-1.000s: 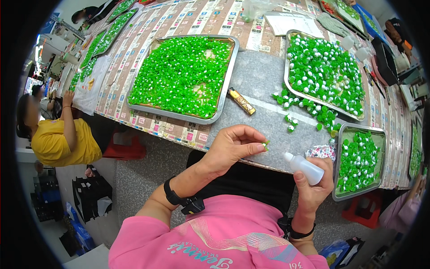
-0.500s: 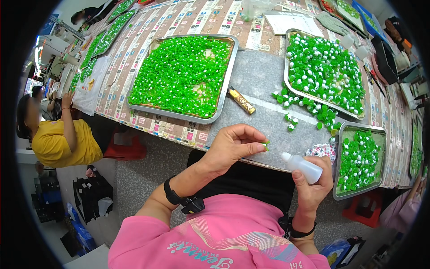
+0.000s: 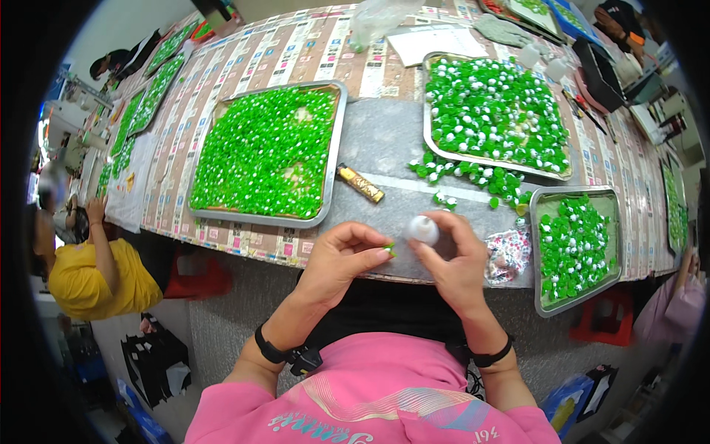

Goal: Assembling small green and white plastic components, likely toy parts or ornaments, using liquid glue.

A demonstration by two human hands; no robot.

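the left hand (image 3: 334,262) pinches a small green piece (image 3: 390,251) over the grey mat (image 3: 379,140), thumb and forefinger closed on it; just to its right, apart, a white bottle (image 3: 422,230) sits in the curled fingers of the right hand (image 3: 460,260), its long axis seemingly pointing upward

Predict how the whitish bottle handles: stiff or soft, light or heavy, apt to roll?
The bottle looks like translucent plastic, so probably squeezable and light. Its round outline suggests it could roll if laid down. The right hand holds it alone, hinting at modest weight.
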